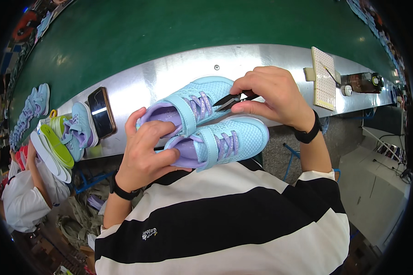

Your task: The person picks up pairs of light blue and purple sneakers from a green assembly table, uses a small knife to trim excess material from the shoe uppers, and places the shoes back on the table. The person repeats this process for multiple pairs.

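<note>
Two light-blue sneakers with lilac linings and glittery laces are side by side in front of me, the far sneaker [215, 86] on the metal ledge and the near sneaker [252, 137] at its front edge. My left hand [144, 153] grips both at their heel ends, fingers reaching into the openings. Between the fingers and thumb of my right hand [273, 94] is a small black pair of thread snips [229, 99]. Its pointed blades are at the far sneaker, beside the laces. Whether they touch a thread is too small to tell.
Beyond the metal ledge [124, 78] runs a green conveyor belt [170, 27]. A phone [102, 112], another pair of sneakers [80, 126] and white insoles [48, 156] sit at left, near a co-worker's arm [37, 176]. A card [324, 78] and dark bottle [363, 82] stand at right.
</note>
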Demonstrator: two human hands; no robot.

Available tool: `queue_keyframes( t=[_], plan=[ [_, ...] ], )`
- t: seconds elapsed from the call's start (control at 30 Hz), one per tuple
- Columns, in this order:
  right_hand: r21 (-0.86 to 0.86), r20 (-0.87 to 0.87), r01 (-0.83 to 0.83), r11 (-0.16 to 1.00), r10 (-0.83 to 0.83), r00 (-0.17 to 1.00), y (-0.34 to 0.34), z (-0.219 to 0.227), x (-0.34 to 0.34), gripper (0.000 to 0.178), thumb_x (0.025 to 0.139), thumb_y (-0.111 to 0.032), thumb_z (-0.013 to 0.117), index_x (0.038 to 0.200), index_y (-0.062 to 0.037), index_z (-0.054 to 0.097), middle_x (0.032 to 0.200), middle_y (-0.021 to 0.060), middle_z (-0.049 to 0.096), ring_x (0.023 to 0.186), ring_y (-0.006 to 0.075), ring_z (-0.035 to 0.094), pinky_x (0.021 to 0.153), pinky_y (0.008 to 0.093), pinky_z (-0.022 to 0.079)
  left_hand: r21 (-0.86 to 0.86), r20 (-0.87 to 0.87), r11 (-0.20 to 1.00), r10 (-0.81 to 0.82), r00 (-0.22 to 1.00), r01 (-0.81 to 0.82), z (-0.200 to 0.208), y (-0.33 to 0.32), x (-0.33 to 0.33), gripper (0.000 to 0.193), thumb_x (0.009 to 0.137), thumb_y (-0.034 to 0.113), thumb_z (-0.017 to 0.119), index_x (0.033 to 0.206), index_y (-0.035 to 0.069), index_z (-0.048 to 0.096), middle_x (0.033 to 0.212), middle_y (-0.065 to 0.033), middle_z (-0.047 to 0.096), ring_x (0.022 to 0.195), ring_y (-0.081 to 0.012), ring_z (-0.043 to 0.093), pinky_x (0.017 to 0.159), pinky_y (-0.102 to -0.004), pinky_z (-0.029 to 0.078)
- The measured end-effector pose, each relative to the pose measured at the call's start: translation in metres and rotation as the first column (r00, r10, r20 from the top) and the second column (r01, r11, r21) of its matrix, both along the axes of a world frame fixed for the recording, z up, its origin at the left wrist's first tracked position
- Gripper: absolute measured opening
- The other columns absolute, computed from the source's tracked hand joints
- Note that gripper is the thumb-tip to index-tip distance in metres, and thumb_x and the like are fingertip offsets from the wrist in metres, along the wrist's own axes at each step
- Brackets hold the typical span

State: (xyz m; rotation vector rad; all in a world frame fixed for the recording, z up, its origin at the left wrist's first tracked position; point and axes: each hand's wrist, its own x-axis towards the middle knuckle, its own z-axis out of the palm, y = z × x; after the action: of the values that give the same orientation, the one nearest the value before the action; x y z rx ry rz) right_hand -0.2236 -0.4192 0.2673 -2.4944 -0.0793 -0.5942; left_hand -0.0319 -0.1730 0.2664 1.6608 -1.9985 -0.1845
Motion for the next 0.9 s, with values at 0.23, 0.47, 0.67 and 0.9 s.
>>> queue_keyframes(
  t=[0.23,0.47,0.67,0.9],
  plan=[
    [-0.047,-0.006,0.04,0.998,-0.04,0.999,-0.0003,-0.0023,-0.0054,0.025,0.08,-0.031,0.076,0.091,-0.0119,0.066,0.076,0.0006,0.065,0.062,0.0195,0.059,0.056,0.0325,0.046,0.011,-0.005,1.0,0.004,1.0,-0.004,-0.0009,-0.001,-0.0042,0.04,0.063,0.043,0.082,0.067,0.013,0.056,0.104,-0.0065,0.061,0.093,-0.025,0.06,0.105,-0.0576,0.028],
    [-0.026,0.035,0.064,0.998,-0.063,0.997,-0.0019,-0.004,-0.0066,0.025,0.079,-0.031,0.077,0.09,-0.012,0.066,0.075,0.0001,0.065,0.061,0.0187,0.059,0.055,0.0311,0.045,0.01,-0.017,0.999,0.032,0.999,-0.032,-0.0018,-0.0011,-0.0044,0.039,0.063,0.043,0.082,0.066,0.013,0.056,0.104,-0.0069,0.062,0.094,-0.0254,0.06,0.105,-0.0572,0.029],
    [-0.042,0.031,0.038,0.998,-0.037,0.999,0.0015,-0.0064,-0.002,0.025,0.079,-0.031,0.077,0.089,-0.0113,0.066,0.075,-0.0001,0.065,0.062,0.0188,0.06,0.055,0.0311,0.046,0.011,-0.012,1.0,0.021,1.0,-0.021,-0.0017,-0.0018,-0.0049,0.04,0.062,0.044,0.082,0.066,0.013,0.056,0.105,-0.007,0.062,0.095,-0.0255,0.06,0.105,-0.057,0.029],
    [0.015,0.039,0.036,0.999,-0.036,0.999,0.0001,-0.0085,-0.0015,0.025,0.079,-0.031,0.077,0.089,-0.0107,0.065,0.078,0.0004,0.066,0.063,0.0198,0.061,0.056,0.0311,0.046,0.01,-0.033,1.0,0.02,0.999,-0.02,-0.0023,-0.0017,-0.0044,0.04,0.062,0.044,0.082,0.066,0.013,0.056,0.105,-0.0071,0.062,0.095,-0.0257,0.06,0.105,-0.0574,0.029]
  ],
)
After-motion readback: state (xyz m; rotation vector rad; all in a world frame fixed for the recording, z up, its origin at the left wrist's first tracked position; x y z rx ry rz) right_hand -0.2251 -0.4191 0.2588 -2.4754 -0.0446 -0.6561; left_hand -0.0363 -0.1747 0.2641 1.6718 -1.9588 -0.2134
